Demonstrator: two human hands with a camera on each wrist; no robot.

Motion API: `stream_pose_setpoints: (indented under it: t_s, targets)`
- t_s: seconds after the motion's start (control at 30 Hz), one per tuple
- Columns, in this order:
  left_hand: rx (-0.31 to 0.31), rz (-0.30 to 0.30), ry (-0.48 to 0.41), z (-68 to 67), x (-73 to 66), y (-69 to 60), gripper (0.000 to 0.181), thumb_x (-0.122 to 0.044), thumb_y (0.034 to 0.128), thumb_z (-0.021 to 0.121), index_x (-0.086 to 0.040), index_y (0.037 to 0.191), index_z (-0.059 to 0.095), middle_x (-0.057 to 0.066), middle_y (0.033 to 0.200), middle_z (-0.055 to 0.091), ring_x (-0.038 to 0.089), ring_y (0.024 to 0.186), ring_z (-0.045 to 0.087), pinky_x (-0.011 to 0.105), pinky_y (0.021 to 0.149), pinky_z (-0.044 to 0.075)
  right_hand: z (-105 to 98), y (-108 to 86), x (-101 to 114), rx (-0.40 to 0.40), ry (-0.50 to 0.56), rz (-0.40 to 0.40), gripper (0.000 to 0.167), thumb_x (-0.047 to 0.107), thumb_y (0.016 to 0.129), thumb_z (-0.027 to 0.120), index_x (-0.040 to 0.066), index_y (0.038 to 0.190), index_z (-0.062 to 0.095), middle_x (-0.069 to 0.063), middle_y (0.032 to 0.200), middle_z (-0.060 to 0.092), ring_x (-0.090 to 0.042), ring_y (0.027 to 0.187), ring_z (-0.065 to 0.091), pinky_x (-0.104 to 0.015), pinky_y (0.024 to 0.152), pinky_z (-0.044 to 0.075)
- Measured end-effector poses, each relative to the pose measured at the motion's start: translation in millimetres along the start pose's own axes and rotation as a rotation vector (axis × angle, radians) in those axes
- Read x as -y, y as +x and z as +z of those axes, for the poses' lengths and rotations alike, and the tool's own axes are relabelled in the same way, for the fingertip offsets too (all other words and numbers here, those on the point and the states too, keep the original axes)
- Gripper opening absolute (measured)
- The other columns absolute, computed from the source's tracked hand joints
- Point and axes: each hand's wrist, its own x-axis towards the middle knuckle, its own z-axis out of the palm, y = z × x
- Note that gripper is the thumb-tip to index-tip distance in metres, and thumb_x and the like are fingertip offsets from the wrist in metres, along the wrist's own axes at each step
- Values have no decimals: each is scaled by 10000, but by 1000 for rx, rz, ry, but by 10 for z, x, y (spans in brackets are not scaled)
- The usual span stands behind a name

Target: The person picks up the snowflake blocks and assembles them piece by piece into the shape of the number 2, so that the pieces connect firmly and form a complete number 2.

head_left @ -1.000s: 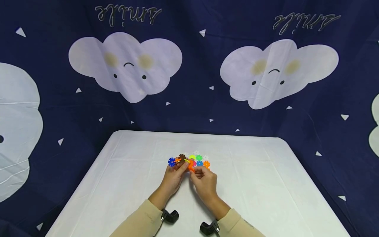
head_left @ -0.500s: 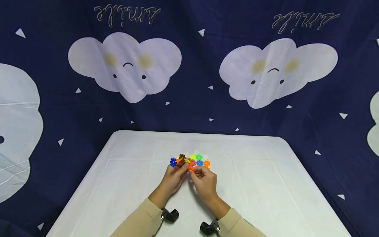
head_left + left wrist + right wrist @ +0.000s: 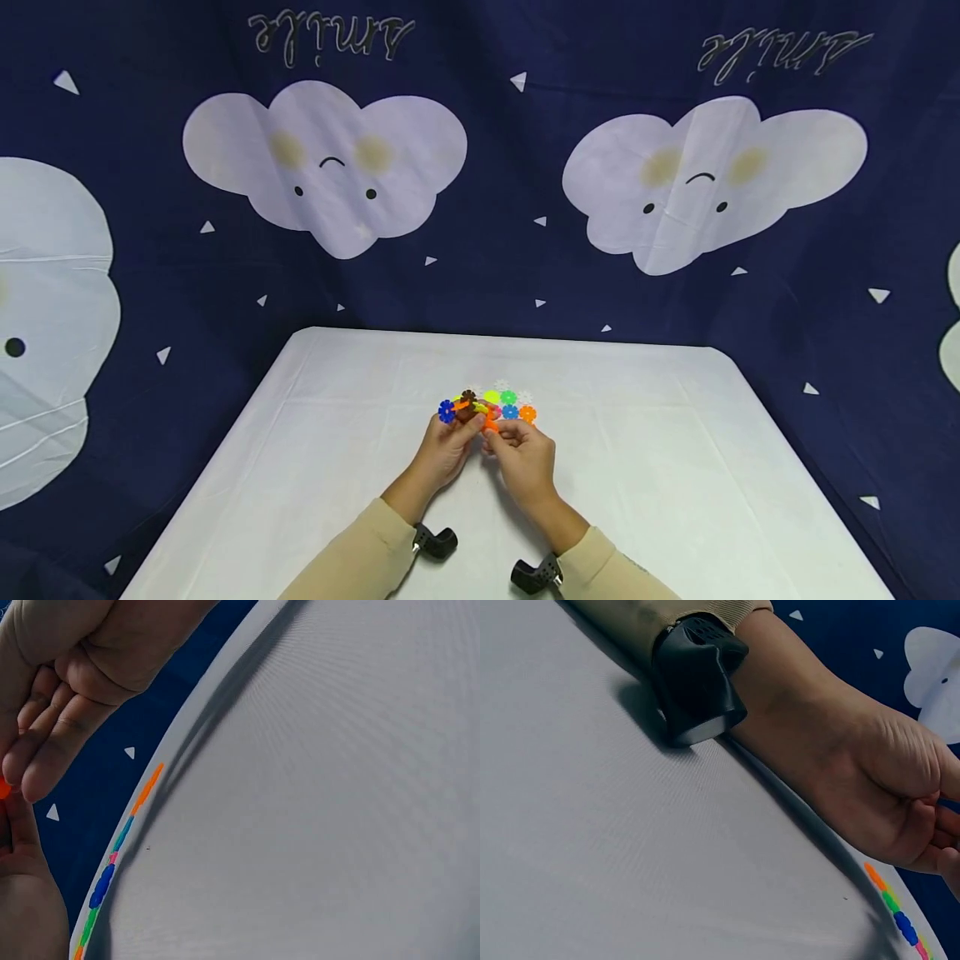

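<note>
Head view: a joined cluster of notched plastic discs [image 3: 461, 407] is held up off the white table [image 3: 637, 483], in front of and between the two hands. Its long axis runs roughly crosswise, from a dark blue disc [image 3: 446, 411] at the person's left to an orange piece [image 3: 491, 423] at the right — that end lying slightly nearer the wearer. The blue disc shows its face toward the camera; a brown disc [image 3: 468, 397] stands up on the far side. Orange and yellow-green parts between them appear nearly edge-on. Colours are bright and the rims toothed; how the slots meet is too small to tell.

The left hand [image 3: 442, 447] grips the cluster, its thumb clamped on the part near the orange end. The right hand [image 3: 525, 458] pinches the orange piece between thumb and finger; its other fingers are curled in. In the left wrist view only an orange sliver of the held work shows, at the frame edge.

Just beyond lie loose discs — green [image 3: 508, 397], light blue [image 3: 510, 412], orange [image 3: 527, 413], among others. A dark blue cloth [image 3: 480, 283] with clouds hangs behind.
</note>
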Motion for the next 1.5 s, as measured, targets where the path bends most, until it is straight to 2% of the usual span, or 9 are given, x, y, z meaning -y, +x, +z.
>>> stream_pose_setpoints:
  t_s: [0.23, 0.4, 0.47, 0.57, 0.7, 0.87, 1.07, 1.23, 1.5]
  targets:
    - [-37, -1, 19, 26, -1, -18, 225, 84, 1020, 631, 152, 1234, 611, 113, 1160, 700, 187, 1056, 670, 314, 958, 557, 11, 3, 76, -2, -16, 10, 92, -178, 871, 762, -132, 936, 716, -238, 798, 732, -436, 656, 725, -534, 608, 609]
    - [-104, -16, 25, 22, 15, -10, 273, 87, 1006, 656, 135, 1272, 618, 120, 1172, 727, 176, 1055, 691, 308, 934, 568, 43, -8, 255, 1, -109, -50, 116, -215, 842, 764, -174, 928, 698, -250, 781, 726, -463, 655, 719, -351, 586, 622]
    - [-139, -36, 23, 29, 18, 9, 217, 94, 1001, 659, 68, 1217, 660, 100, 1125, 746, 167, 1024, 706, 297, 911, 577, 41, -10, 315, 11, -126, -75, 126, -217, 832, 773, -171, 922, 699, -254, 778, 725, -448, 661, 725, -262, 585, 606]
    - [-167, -53, 10, 39, 15, 27, 178, 107, 1002, 646, -36, 1102, 684, 61, 1046, 750, 152, 976, 713, 277, 880, 582, 33, -10, 301, 28, -135, -116, 146, -219, 819, 784, -159, 927, 705, -243, 783, 730, -415, 664, 734, -218, 592, 593]
    - [-166, -49, -3, 51, 5, 29, 188, 109, 1011, 629, -52, 1073, 705, 60, 1027, 756, 149, 962, 716, 278, 873, 583, 2, 15, 113, 31, -170, -186, 185, -221, 800, 800, -130, 942, 723, -201, 798, 744, -357, 652, 739, -220, 590, 593]
    - [-173, -27, 31, 46, 9, 22, 183, 79, 1011, 650, 75, 1193, 678, 85, 1060, 759, 177, 977, 721, 317, 875, 595, -40, 54, -68, 35, -186, -246, 216, -214, 785, 820, -107, 956, 741, -185, 823, 753, -361, 630, 732, -216, 586, 590]
    - [-181, -36, 151, 19, 18, 16, 333, 32, 988, 712, 139, 1290, 620, 106, 1071, 738, 179, 974, 711, 309, 850, 602, -36, 48, 82, 36, -209, -318, 205, -231, 761, 823, -127, 915, 736, -226, 822, 742, -371, 624, 731, -231, 587, 595]
    - [-134, -45, 238, 3, 11, -1, 431, 91, 913, 770, 139, 1302, 592, 137, 1040, 738, 184, 947, 720, 292, 804, 606, -47, 41, 224, 21, -257, -366, 200, -256, 756, 806, -120, 888, 740, -222, 805, 738, -353, 633, 736, -259, 598, 605]
    - [-95, -88, 256, 11, -18, -6, 536, 143, 843, 811, 170, 1297, 527, 172, 1001, 738, 192, 896, 734, 303, 798, 615, -54, 53, 228, 4, -326, -441, 225, -252, 720, 836, -126, 877, 737, -213, 786, 731, -332, 626, 731, -272, 606, 608]
